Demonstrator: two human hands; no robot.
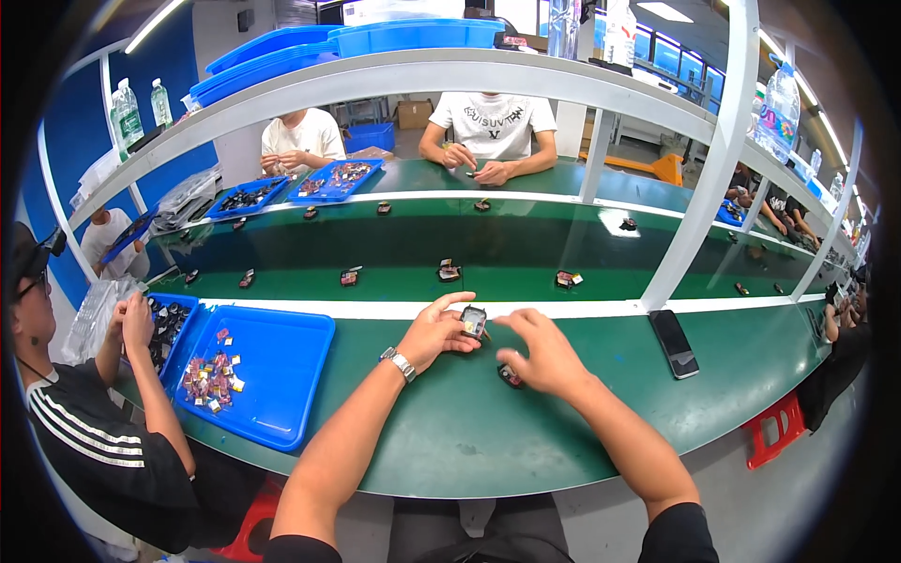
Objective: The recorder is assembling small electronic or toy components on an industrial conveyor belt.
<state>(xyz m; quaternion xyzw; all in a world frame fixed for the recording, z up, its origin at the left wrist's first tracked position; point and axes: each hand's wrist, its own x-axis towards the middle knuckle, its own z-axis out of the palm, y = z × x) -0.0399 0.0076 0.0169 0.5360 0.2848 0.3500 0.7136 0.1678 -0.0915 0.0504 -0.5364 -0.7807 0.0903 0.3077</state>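
Note:
My left hand [437,333], with a watch on its wrist, grips a small black plastic housing [474,322] between thumb and fingers. The housing is tilted up, and a pale part with a yellow patch shows inside it. Just to the right, my right hand [544,354] is open, its thumb and index finger apart and pointing toward the housing. A second small dark housing [510,376] with a reddish part is on the green bench [450,413], under my right hand and partly hidden by it.
At left, a blue tray [314,375] holds small red, yellow and white parts; another blue tray [192,305] has black housings. A phone [674,343] lies at right. Several assembled pieces [449,270] sit along the line beyond the white rail [563,308]. Co-workers sit left and opposite.

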